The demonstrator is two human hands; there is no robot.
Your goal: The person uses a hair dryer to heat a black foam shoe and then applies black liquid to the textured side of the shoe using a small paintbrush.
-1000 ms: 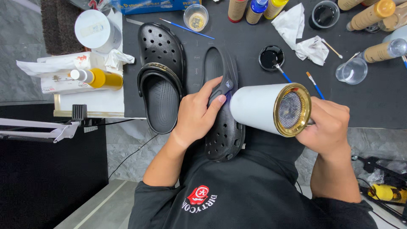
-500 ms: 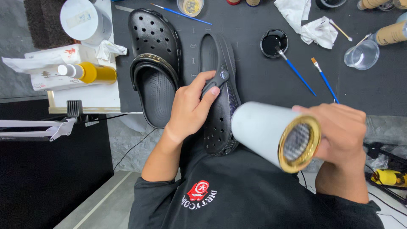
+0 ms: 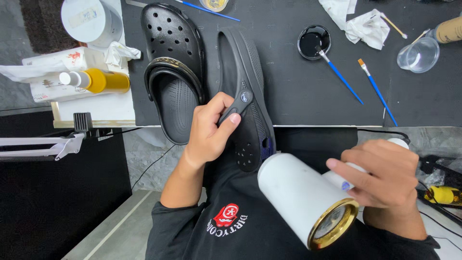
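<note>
l hand [image 3: 208, 132] pinching strap of black clog [image 3: 248, 103], held on edge; r hand [image 3: 385, 178] wrapped round white hair dryer [image 3: 303, 197]; 2nd clog [image 3: 173, 67] flat on black mat [image 3: 308, 96] beside it

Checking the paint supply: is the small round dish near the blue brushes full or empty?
Not empty: the small round dish holds glossy black liquid across its inside, and a blue-handled brush rests with its tip at the rim.

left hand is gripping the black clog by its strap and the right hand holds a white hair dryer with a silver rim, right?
Not quite. In the head view the left hand does grip the black clog by its strap, but the white hair dryer in the right hand has a gold rim, not silver.
</note>
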